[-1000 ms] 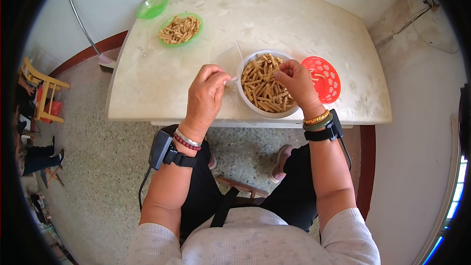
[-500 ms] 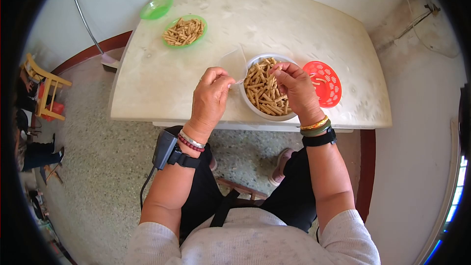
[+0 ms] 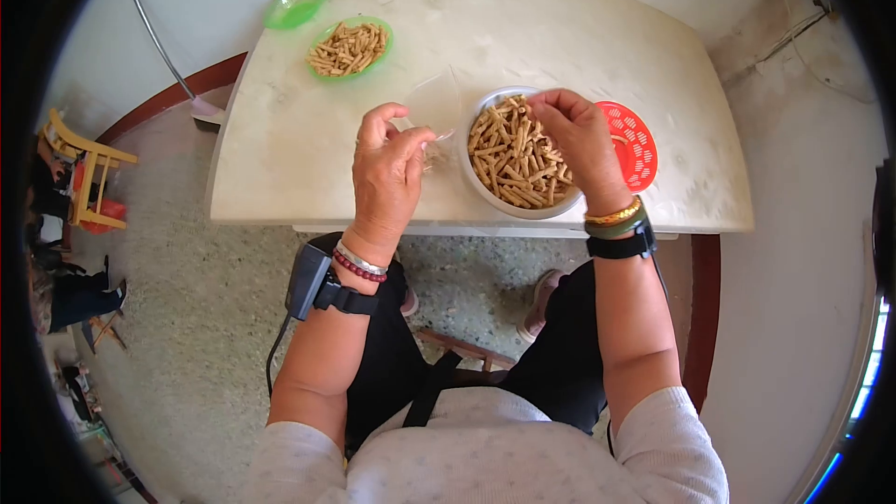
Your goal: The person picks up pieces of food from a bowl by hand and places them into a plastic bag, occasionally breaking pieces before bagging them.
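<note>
My left hand is at the table's near side, thumb and forefinger curled at the edge of a clear plastic bag. The bag is thin and see-through, so its outline is hard to follow. Over a pale round bowl full of short brown sticks, my right hand pinches thumb and forefinger together. What appears to be one such stick shows at those fingertips, partly hidden. Right of the bowl, partly behind my right hand, is a red perforated basket.
A green plate of similar sticks stands at the table's far left, beside another green dish. Walls border the table behind and at right. A long-handled dustpan and a wooden chair are on the left.
My left hand has shifted slightly left and its thumb and forefinger have spread wider at the bag. My right hand has moved slightly up and right, still over the bowl.
</note>
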The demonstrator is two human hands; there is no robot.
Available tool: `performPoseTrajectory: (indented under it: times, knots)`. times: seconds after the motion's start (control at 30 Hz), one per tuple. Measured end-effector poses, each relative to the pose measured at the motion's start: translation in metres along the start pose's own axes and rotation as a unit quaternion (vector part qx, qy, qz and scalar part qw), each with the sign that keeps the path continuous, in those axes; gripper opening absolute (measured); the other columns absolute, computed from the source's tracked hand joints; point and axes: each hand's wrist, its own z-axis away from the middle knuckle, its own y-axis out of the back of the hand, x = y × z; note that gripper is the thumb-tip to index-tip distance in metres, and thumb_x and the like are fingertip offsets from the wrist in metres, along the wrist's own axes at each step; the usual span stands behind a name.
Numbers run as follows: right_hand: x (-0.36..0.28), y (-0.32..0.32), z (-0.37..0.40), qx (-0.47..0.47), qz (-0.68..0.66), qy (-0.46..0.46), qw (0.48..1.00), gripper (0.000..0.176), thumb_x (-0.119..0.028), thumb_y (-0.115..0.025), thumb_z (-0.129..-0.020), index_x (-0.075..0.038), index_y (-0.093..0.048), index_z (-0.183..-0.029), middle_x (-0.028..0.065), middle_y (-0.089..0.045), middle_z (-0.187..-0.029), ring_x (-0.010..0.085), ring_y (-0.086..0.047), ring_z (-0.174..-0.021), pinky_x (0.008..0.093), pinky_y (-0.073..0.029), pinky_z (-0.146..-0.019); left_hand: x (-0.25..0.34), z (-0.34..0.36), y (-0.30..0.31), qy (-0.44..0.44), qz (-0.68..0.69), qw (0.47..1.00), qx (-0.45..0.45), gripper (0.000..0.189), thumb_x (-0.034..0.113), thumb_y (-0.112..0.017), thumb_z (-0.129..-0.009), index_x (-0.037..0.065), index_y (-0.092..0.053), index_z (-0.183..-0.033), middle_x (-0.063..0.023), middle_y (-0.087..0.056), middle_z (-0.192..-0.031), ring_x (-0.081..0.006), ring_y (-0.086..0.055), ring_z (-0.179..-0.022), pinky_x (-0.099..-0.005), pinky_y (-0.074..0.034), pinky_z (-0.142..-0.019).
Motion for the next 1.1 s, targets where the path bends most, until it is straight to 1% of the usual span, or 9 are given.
performPoseTrajectory:
  times: [0.07, 0.17, 0.4, 0.67, 0.77, 0.83, 0.87, 0.93, 1.1]
  knots:
    - [0.019, 0.019, -0.001, 0.001, 0.068, -0.006, 0.998, 0.015, -0.012, -0.065, -0.09, 0.001, -0.069, -0.097, 0.0029, -0.07, -0.084, 0.0105, -0.062, -0.073, 0.0241, -0.049, -0.068, 0.001, 0.0, 0.0, 0.011, -0.007, 1.0, 0.008, 0.019, -0.006, -0.066, -0.078, 0.006, -0.069, -0.092, -0.0099, -0.056, -0.11, -0.0205, -0.053, -0.073, -0.0316, -0.048, -0.067]
    - [0.025, 0.027, 0.014, -0.024, 0.376, 0.043, 0.925, 0.012, -0.016, -0.067, -0.082, -0.008, -0.072, -0.09, 0.015, -0.069, -0.084, 0.0297, -0.068, -0.078, 0.0387, -0.053, -0.069, 0.006, -0.001, 0.001, 0.012, -0.02, 1.0, 0.02, 0.017, -0.004, -0.067, -0.079, 0.007, -0.07, -0.091, -0.009, -0.055, -0.1, -0.0214, -0.053, -0.072, -0.0328, -0.047, -0.066]
    - [0.038, 0.016, 0.019, -0.069, 0.526, 0.059, 0.846, 0.016, -0.02, -0.061, -0.082, -0.011, -0.073, -0.087, 0.0142, -0.069, -0.091, 0.0342, -0.066, -0.084, 0.0443, -0.054, -0.073, 0.005, 0.002, -0.001, 0.048, 0.001, 0.998, -0.029, 0.012, -0.003, -0.067, -0.082, 0.004, -0.067, -0.09, -0.0066, -0.057, -0.074, -0.0186, -0.054, -0.058, -0.0291, -0.043, -0.054]
    - [0.026, -0.019, 0.015, -0.059, 0.645, -0.003, 0.762, 0.026, -0.03, -0.066, -0.085, -0.005, -0.072, -0.091, 0.0152, -0.07, -0.094, 0.0313, -0.069, -0.09, 0.0401, -0.057, -0.076, 0.009, 0.003, -0.005, 0.081, 0.022, 0.995, -0.054, 0.01, -0.002, -0.067, -0.083, 0.004, -0.065, -0.091, -0.0073, -0.059, -0.076, -0.0177, -0.059, -0.061, -0.0278, -0.047, -0.055]
    - [0.033, -0.008, 0.012, -0.07, 0.599, -0.023, 0.797, 0.027, -0.029, -0.067, -0.085, -0.004, -0.072, -0.092, 0.0163, -0.07, -0.095, 0.0322, -0.069, -0.088, 0.041, -0.056, -0.074, 0.008, 0.004, -0.004, 0.083, 0.017, 0.995, -0.056, 0.011, 0.0, -0.067, -0.083, 0.005, -0.064, -0.091, -0.0074, -0.06, -0.079, -0.0217, -0.061, -0.064, -0.0313, -0.049, -0.058]
    - [0.038, 0.002, 0.009, -0.046, 0.402, 0.02, 0.914, 0.022, -0.024, -0.066, -0.087, -0.003, -0.071, -0.091, 0.0137, -0.07, -0.093, 0.0263, -0.069, -0.081, 0.0381, -0.054, -0.07, 0.008, 0.003, -0.004, 0.084, 0.017, 0.995, -0.058, 0.01, 0.001, -0.067, -0.083, 0.006, -0.063, -0.091, -0.0077, -0.061, -0.082, -0.0257, -0.062, -0.067, -0.0348, -0.05, -0.06]
    - [0.04, 0.003, 0.008, -0.048, 0.403, 0.02, 0.914, 0.022, -0.024, -0.066, -0.087, -0.003, -0.071, -0.091, 0.0137, -0.07, -0.093, 0.0263, -0.069, -0.081, 0.0381, -0.054, -0.07, 0.008, 0.001, -0.003, 0.061, 0.009, 0.997, -0.044, 0.01, -0.001, -0.067, -0.082, 0.005, -0.064, -0.09, -0.0073, -0.06, -0.082, -0.0224, -0.061, -0.065, -0.032, -0.049, -0.058]
    - [0.045, 0.006, 0.007, -0.037, 0.166, -0.022, 0.985, 0.016, -0.015, -0.058, -0.094, -0.002, -0.068, -0.094, 0.0046, -0.07, -0.088, 0.0093, -0.06, -0.071, 0.024, -0.048, -0.062, 0.009, 0.0, -0.004, 0.036, 0.002, 0.999, -0.03, 0.011, -0.003, -0.066, -0.082, 0.004, -0.064, -0.09, -0.0069, -0.058, -0.081, -0.019, -0.059, -0.063, -0.0292, -0.048, -0.056]
    - [0.025, 0.0, 0.014, -0.067, -0.082, -0.099, 0.99, 0.016, -0.013, -0.052, -0.099, -0.005, -0.064, -0.104, 0.0016, -0.07, -0.093, 0.0023, -0.052, -0.065, 0.0179, -0.043, -0.058, 0.013, -0.001, -0.001, 0.044, 0.009, 0.998, -0.036, 0.009, 0.0, -0.065, -0.083, 0.006, -0.064, -0.09, -0.0074, -0.058, -0.086, -0.026, -0.061, -0.073, -0.0346, -0.051, -0.064]
